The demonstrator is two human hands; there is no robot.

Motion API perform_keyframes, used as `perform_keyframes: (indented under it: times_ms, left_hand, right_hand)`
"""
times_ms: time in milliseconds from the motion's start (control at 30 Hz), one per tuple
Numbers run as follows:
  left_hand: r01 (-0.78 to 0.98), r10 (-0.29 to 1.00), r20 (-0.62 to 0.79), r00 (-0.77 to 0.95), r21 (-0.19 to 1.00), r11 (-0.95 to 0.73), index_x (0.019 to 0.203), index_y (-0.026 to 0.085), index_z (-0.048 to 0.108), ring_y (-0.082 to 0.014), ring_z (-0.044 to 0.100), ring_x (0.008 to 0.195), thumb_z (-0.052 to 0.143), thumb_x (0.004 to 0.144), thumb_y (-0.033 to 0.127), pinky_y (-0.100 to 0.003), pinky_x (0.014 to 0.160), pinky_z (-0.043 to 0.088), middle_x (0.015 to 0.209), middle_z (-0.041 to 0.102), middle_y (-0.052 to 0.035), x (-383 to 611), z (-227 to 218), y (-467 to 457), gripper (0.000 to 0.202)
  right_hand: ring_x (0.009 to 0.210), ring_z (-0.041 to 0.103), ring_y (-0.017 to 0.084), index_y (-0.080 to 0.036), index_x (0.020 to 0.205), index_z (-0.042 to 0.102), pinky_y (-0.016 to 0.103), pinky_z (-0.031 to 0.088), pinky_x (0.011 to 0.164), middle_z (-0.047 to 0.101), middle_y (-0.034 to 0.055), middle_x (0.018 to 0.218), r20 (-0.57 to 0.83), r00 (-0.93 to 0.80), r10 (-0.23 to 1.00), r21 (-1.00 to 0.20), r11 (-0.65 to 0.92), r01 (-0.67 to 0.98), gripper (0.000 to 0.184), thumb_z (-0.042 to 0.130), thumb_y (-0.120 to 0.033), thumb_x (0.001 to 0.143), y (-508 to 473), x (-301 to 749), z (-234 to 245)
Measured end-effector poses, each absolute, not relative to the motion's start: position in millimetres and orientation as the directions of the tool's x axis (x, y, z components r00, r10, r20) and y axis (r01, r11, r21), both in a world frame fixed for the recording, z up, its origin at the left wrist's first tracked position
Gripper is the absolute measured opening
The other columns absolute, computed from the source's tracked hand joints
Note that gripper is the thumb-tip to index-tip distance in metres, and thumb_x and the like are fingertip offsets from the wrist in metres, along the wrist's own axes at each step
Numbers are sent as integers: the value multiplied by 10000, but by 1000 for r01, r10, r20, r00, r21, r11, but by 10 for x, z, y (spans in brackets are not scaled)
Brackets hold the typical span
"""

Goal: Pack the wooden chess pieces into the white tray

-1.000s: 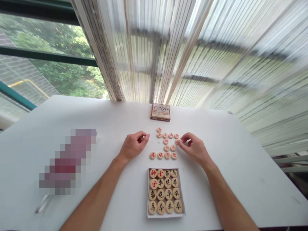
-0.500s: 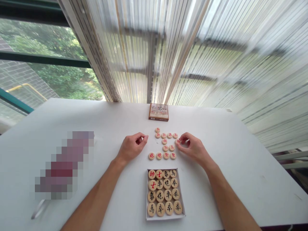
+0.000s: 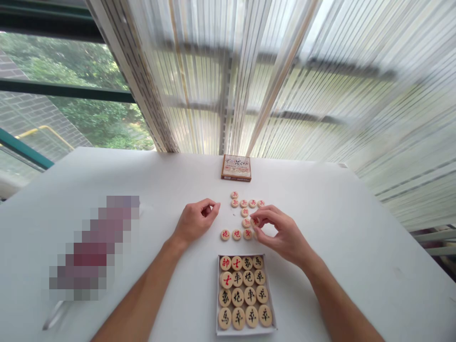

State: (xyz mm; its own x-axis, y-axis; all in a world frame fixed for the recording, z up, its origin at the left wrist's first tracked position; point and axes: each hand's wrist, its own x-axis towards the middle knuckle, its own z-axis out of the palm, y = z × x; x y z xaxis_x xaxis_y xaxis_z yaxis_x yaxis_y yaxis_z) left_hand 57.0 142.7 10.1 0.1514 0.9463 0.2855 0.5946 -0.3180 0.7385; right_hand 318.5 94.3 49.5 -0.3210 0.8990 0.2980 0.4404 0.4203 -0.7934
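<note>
My right hand [image 3: 280, 230] pinches a red-lettered Chinese chess piece [image 3: 254, 222] between thumb and fingertips, over the right end of the loose rows. Its fingers partly hide the pieces beneath. My left hand [image 3: 198, 218] rests on the table left of the rows, fingers curled closed with nothing visible in them. Loose red pieces lie in short rows: a row of soldiers [image 3: 243, 203] with one more soldier [image 3: 234, 194] behind, an elephant piece [image 3: 244, 212], a horse [image 3: 246, 222], and cannons [image 3: 236, 234] in the nearest row.
Nearest me, an open white box [image 3: 245, 333] holds several rows of pieces, mostly black-lettered, with a few red ones at its far left. A printed carton [image 3: 236, 168] lies at the back of the white table [image 3: 171, 180]. A pixelated object [image 3: 94, 247] is at the left.
My right hand has moved left and towards me, carrying the pinched piece from beside the elephant to over the horse row. My left hand stays in place.
</note>
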Motion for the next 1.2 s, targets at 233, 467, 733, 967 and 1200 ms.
perform_keyframes:
  times_ms: [233, 467, 733, 967, 1200]
  left_hand:
    - [594, 948, 282, 150, 741, -314, 762, 183, 681, -95, 427, 498, 568, 944, 426, -214, 534, 370, 547, 481, 59, 570, 106, 1430, 324]
    - [547, 945, 274, 177, 771, -326, 787, 177, 706, -99, 438, 510, 581, 937, 426, -212, 523, 375, 556, 523, 43, 589, 151, 1394, 317]
    - [351, 923, 142, 358, 895, -274, 972, 181, 729, -83, 356, 512, 677, 892, 421, -204, 469, 321, 700, 665, 5, 738, 299, 1209, 258]
    - [269, 901, 68, 428, 942, -199, 964, 177, 749, -88, 347, 531, 692, 888, 424, -209, 476, 300, 689, 655, -6, 789, 332, 1155, 265]
    - [223, 905, 41, 423, 963, -148, 1029, 185, 751, -100, 446, 559, 696, 889, 437, -230, 516, 363, 824, 735, -50, 790, 336, 1161, 293]
  right_hand:
    - [800, 640, 157, -238, 1080, 681, 311, 581, 755, 679, 43, 1007, 243, -378, 893, -830, 393, 396, 215, 663, -157, 881, 887, 3086, 461]
    - [845, 663, 179, -249, 1110, 694, 328, 594, 760, 657, 64, 1055, 316, -331, 889, -808, 435, 397, 245, 646, -159, 888, 863, 3026, 467]
    - [782, 663, 160, -228, 1031, 646, 309, 604, 713, 649, 42, 965, 429, -230, 873, -816, 484, 315, 200, 675, -116, 869, 843, 2916, 386]
    - [844, 698, 173, -226, 966, 659, 300, 638, 737, 652, 66, 1017, 491, -195, 849, -793, 528, 303, 127, 705, -139, 885, 817, 2878, 319]
    - [890, 714, 184, -236, 990, 661, 294, 658, 747, 662, 82, 1047, 497, -206, 843, -798, 538, 273, 144, 643, -119, 908, 798, 2855, 355]
